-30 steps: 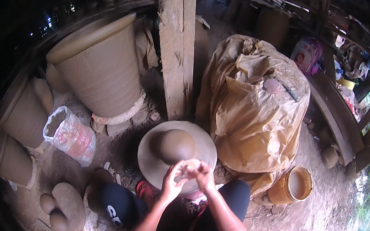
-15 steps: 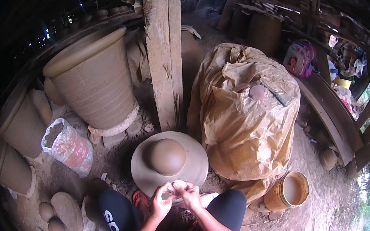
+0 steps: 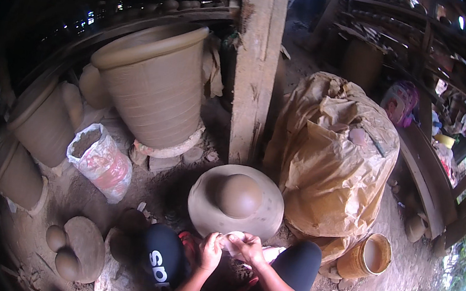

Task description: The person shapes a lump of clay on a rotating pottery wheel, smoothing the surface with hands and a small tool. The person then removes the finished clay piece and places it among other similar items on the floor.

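Observation:
My left hand (image 3: 210, 250) and my right hand (image 3: 248, 249) meet at the near edge of a grey round wheel head (image 3: 207, 197), both closed on a small pale piece (image 3: 232, 237), largely hidden by my fingers; I cannot make out what it is. On the wheel sits a smooth brown dome of clay (image 3: 239, 195), untouched. Pale material (image 3: 269, 255) shows beside my right hand, between my knees.
Large clay pots (image 3: 152, 96) stand left, beside a sack (image 3: 101, 165) and clay balls (image 3: 66, 263). A wooden post (image 3: 252, 79) rises behind the wheel. Right are a brown-paper-covered mound (image 3: 332, 180), a bucket of cloudy liquid (image 3: 373, 254) and leaning planks (image 3: 425, 173).
My hands have moved down from over the wheel toward its near edge, still together on the pale piece. The whole view has shifted as my head moved.

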Tool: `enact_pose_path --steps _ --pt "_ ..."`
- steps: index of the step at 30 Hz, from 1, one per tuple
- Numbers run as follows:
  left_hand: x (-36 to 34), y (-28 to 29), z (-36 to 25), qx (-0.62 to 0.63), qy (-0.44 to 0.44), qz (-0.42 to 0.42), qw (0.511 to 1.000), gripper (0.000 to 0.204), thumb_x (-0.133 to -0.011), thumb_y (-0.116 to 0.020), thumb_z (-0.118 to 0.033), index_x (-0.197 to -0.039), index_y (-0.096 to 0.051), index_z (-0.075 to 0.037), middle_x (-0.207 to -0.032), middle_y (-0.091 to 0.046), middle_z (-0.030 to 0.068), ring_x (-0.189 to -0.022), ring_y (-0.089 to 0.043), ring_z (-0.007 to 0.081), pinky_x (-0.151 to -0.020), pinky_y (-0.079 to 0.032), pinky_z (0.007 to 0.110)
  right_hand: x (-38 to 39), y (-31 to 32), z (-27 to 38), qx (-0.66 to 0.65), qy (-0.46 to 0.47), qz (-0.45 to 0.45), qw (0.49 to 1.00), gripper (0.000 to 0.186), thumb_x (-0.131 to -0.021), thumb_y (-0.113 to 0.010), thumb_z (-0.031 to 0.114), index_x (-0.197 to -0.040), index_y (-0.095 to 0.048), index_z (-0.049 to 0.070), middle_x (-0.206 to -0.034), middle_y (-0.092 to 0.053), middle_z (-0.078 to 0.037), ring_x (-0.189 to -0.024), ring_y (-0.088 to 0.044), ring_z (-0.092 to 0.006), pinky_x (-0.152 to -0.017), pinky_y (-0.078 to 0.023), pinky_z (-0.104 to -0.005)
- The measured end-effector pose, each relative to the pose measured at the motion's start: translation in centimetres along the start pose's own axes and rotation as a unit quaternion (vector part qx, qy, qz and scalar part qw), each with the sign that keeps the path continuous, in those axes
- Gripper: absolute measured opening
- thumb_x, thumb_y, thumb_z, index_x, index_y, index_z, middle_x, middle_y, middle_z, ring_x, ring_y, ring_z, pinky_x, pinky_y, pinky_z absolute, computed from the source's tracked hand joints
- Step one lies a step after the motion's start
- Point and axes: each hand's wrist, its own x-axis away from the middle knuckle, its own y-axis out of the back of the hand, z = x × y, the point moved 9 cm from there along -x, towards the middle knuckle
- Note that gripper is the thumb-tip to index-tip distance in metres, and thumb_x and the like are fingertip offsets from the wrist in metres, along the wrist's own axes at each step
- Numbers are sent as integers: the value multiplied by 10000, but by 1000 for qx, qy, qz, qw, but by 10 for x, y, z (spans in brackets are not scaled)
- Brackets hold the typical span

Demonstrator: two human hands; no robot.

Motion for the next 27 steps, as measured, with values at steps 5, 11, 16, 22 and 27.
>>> enact_pose_path --steps 5,11,16,22,27 --pt "30 2 39 184 158 65 968 258 -916 -462 -172 -708 -508 -26 -549 -506 25 -501 -493 105 -494 -407 276 -5 21 27 38 42 -40 998 186 -794 -688 176 -840 -641 1 -704 -639 -27 -564 -545 -60 -479 -439 -215" --pt "79 -23 7 90 23 222 971 265 -796 -633 -87 -1034 -529 -34 -1041 -568 109 -905 -590 174 -783 -475 297 -6 13 26 61 55 0 997 206 -762 -715 136 -866 -603 -3 -763 -644 -53 -625 -578 -89 -540 -487 -240" --pt "80 -37 52 365 294 84 879 310 -801 -648 -68 -1074 -510 -17 -1027 -572 79 -916 -574 140 -811 -481 283 7 -2 1 -26 63 -2 998 174 -765 -697 65 -867 -573 -3 -798 -639 -69 -691 -596 -113 -627 -506 -257" --pt "78 -33 69 303 303 63 901 132 -817 -614 -35 -904 -515 -22 -835 -549 32 -721 -549 94 -598 -530 260 20 6 -6 41 47 -62 996 237 -751 -683 11 -939 -539 27 -890 -631 -94 -828 -599 -158 -721 -510 -309" --pt "83 -23 76 364 338 8 868 106 -829 -576 -5 -917 -518 -16 -837 -557 52 -745 -583 124 -608 -557 280 8 42 51 14 158 -52 986 174 -737 -695 11 -811 -545 60 -807 -599 -29 -778 -553 -115 -697 -441 -244"
